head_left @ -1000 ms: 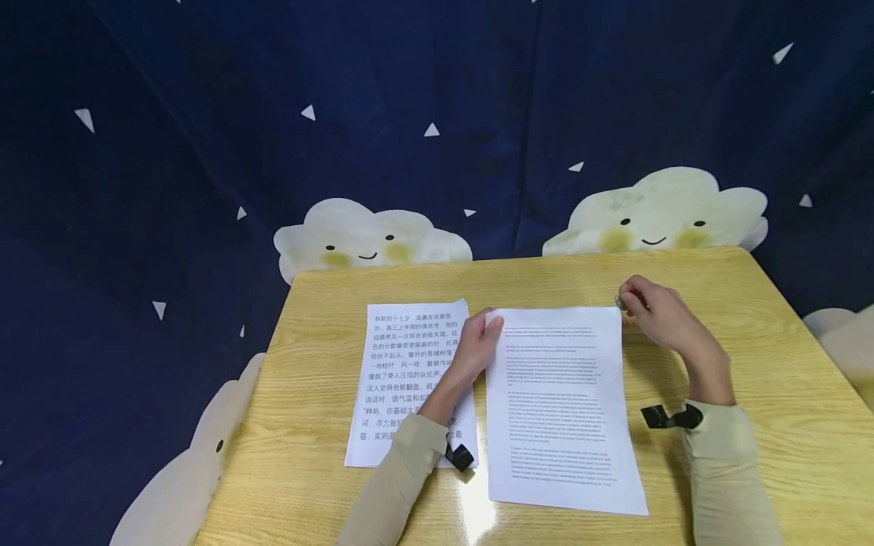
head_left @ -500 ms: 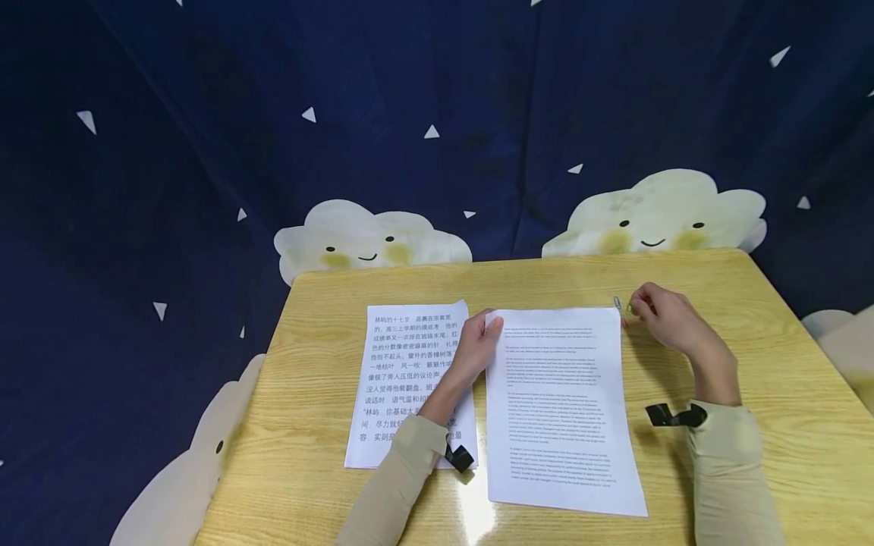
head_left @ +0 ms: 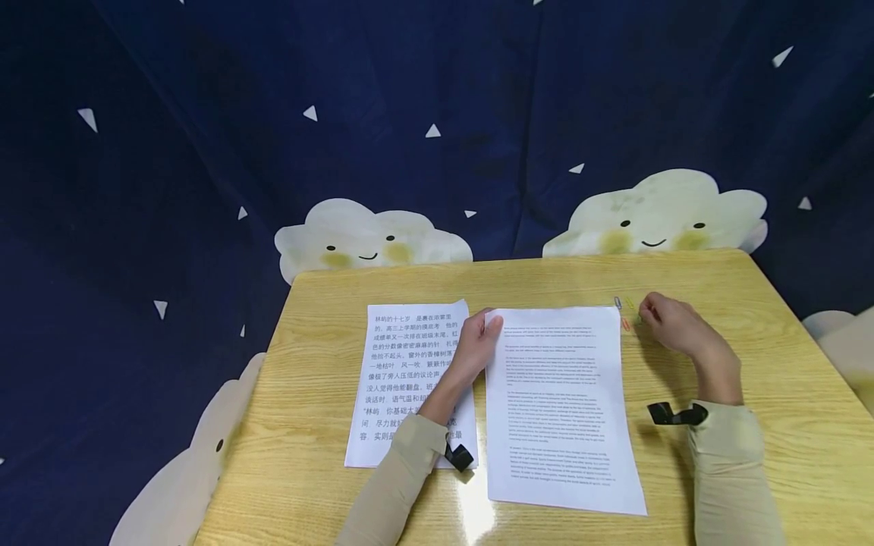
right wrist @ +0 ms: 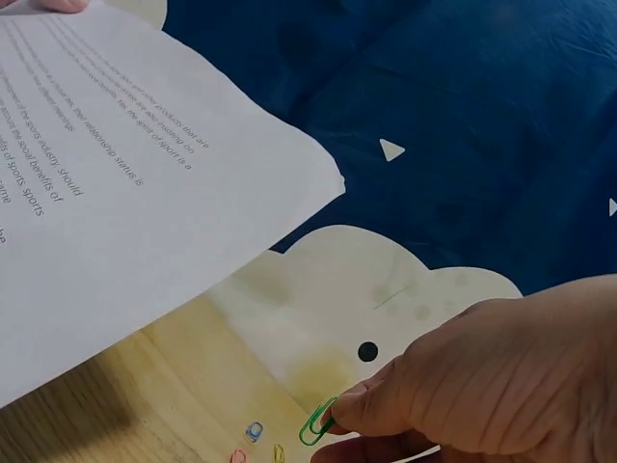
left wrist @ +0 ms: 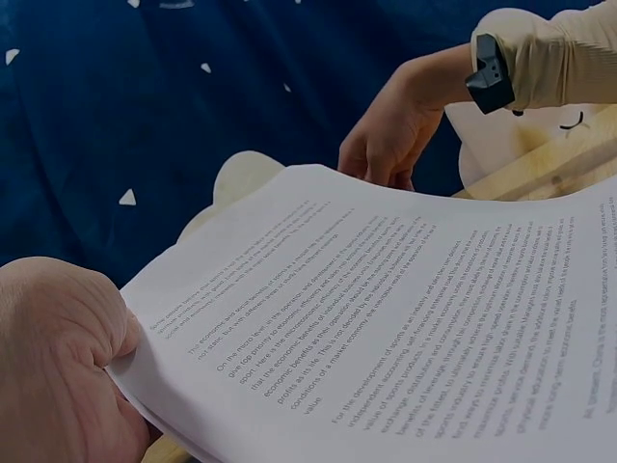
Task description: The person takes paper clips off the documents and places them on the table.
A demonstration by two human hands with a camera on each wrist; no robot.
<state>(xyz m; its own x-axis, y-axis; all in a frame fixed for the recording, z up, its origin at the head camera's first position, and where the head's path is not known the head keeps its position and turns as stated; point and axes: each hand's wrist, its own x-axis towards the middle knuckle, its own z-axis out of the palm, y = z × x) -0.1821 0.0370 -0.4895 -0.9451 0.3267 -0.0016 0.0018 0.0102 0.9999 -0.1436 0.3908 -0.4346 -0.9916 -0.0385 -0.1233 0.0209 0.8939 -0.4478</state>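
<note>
Our left hand (head_left: 478, 345) pinches the top left corner of the English paper stack (head_left: 560, 409), lifting that edge off the counter (head_left: 785, 394). Just right of the stack's top right corner, our right hand (head_left: 672, 326) pinches a green paperclip (right wrist: 316, 422) beside loose clips (head_left: 623, 315).
</note>
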